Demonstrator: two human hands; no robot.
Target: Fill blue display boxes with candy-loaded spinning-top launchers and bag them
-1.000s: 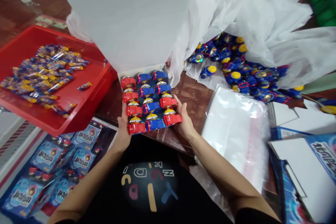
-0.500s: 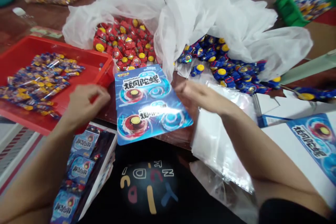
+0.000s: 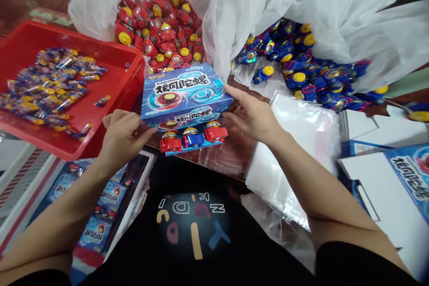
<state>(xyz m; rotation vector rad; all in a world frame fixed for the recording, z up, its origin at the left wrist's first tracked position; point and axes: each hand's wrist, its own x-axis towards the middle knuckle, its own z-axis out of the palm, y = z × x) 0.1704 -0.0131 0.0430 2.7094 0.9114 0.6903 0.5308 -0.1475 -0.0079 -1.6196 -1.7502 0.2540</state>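
Blue box [image 3: 184, 91]: sat just right of the red tray [image 3: 115, 80]; 3 toys [image 3: 193, 137] showed below its front flap [image 3: 192, 117].
Left hand [image 3: 124, 136]: was at the tray-side front corner; I couldn't tell if it pinched.
Right hand [image 3: 256, 114]: grasped the corner farther from the tray.
Card: looked light, stiff, slick, probably easily creased.
Best hold: was likely low on both sides.

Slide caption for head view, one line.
Left hand and right hand flank a blue box, three toys showing below its front flap.
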